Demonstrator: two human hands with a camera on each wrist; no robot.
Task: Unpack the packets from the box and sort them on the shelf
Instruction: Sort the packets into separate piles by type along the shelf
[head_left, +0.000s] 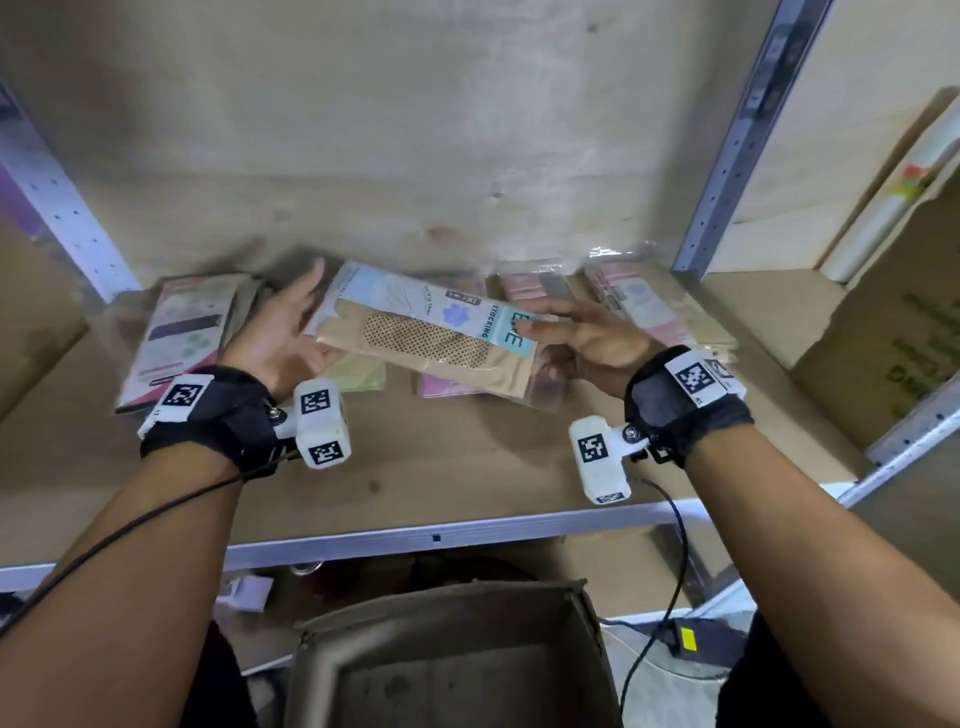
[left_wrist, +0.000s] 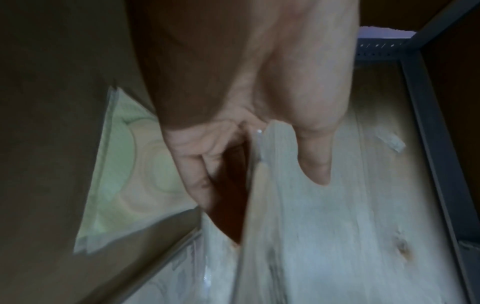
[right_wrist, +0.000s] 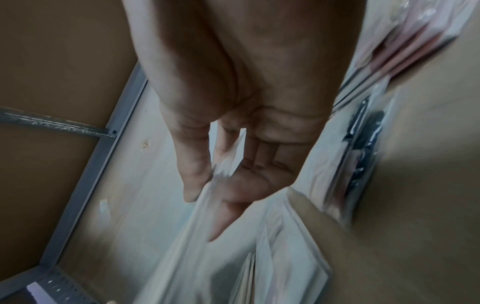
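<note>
A stocking packet with a light blue header and a beige stocking hangs slightly tilted above the wooden shelf. My left hand holds its left end; in the left wrist view the packet sits between thumb and fingers. My right hand pinches the right end, thumb on the printed header and fingers underneath. The right wrist view shows that packet edge caught between thumb and fingers. The open cardboard box stands below the shelf, near my body, and its inside is dark.
Sorted packets lie along the back of the shelf: a dark pink one at left, a green one, pink ones and a stack at right. Grey metal uprights frame the bay. Another carton fills the neighbouring bay.
</note>
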